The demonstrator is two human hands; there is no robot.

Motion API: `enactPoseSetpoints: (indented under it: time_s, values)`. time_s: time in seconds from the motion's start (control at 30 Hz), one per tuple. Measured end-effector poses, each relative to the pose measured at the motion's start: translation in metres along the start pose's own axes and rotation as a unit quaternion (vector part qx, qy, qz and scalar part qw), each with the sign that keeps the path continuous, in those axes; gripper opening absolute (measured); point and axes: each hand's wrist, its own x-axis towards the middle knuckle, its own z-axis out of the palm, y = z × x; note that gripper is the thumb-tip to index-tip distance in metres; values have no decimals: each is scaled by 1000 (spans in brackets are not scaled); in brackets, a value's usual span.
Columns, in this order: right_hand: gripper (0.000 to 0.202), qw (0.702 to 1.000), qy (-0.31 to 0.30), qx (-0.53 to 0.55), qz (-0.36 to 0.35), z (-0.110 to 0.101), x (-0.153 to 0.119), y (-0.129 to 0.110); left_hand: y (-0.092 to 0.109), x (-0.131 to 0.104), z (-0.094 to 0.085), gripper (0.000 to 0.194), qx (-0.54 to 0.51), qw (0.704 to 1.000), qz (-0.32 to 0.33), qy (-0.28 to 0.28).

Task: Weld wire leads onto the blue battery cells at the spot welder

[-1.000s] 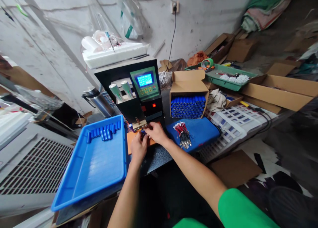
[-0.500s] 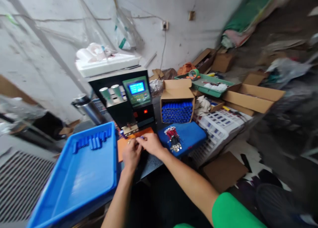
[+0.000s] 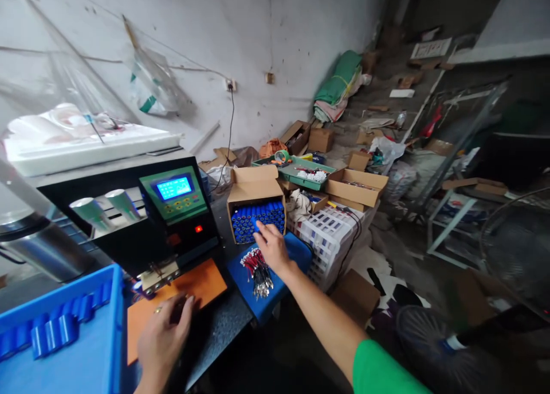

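My right hand [image 3: 272, 248] pinches a blue cylindrical battery cell [image 3: 256, 224] at the front of an open cardboard box [image 3: 256, 191]. Rows of blue cells [image 3: 243, 229] fill that box. Below this hand, a bundle of red and black wire leads [image 3: 256, 274] lies on a blue pad [image 3: 275, 299]. My left hand [image 3: 163, 339], a ring on one finger, is over the orange sheet [image 3: 210, 288] with thumb and fingers apart; nothing shows between them. In front of it stands the black machine [image 3: 172, 245] with a lit screen. One cell [image 3: 144, 291] is by its metal contacts.
A blue tray [image 3: 64, 374] with several blue cells is at the left, near a steel flask [image 3: 47, 251]. White foam [image 3: 94, 153] lies on the machine. Right of the box are a white crate [image 3: 322, 233], a green tray [image 3: 296, 182] and a fan [image 3: 429, 348].
My hands were together by the machine's contacts. My right hand has moved right to the box, and my left hand has stayed near the orange sheet. The view has turned right.
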Motion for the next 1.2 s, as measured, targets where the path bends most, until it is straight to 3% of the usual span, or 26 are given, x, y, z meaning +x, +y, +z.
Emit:
enactPoseSetpoints:
  time_s: [0.1,0.27,0.5,0.67,0.83,0.93,1.07,1.2]
  values:
    - [43,996,0,-89,-19,-15,21,22,1,0,-1,39,-5,1000,10,4]
    - [44,982,-30,-189,6,-9,47,43,0,1,-1,37,-2,1000,18,7]
    - [39,942,-124,-301,76,-4,83,33,-1,0,-1,37,13,1000,20,3]
    - [33,934,-171,-302,84,-12,102,33,5,0,-2,37,8,999,25,19]
    - [50,958,-131,-251,55,-19,72,43,7,-2,0,36,3,1000,28,10]
    - [40,973,-116,-194,47,-11,33,51,8,-4,0,36,1,1000,25,15]
    - [19,958,-199,-137,157,10,-4,68,10,-4,-1,36,0,999,29,19]
    - [14,943,-223,-128,210,28,-7,77,10,-4,-2,34,-9,999,41,27]
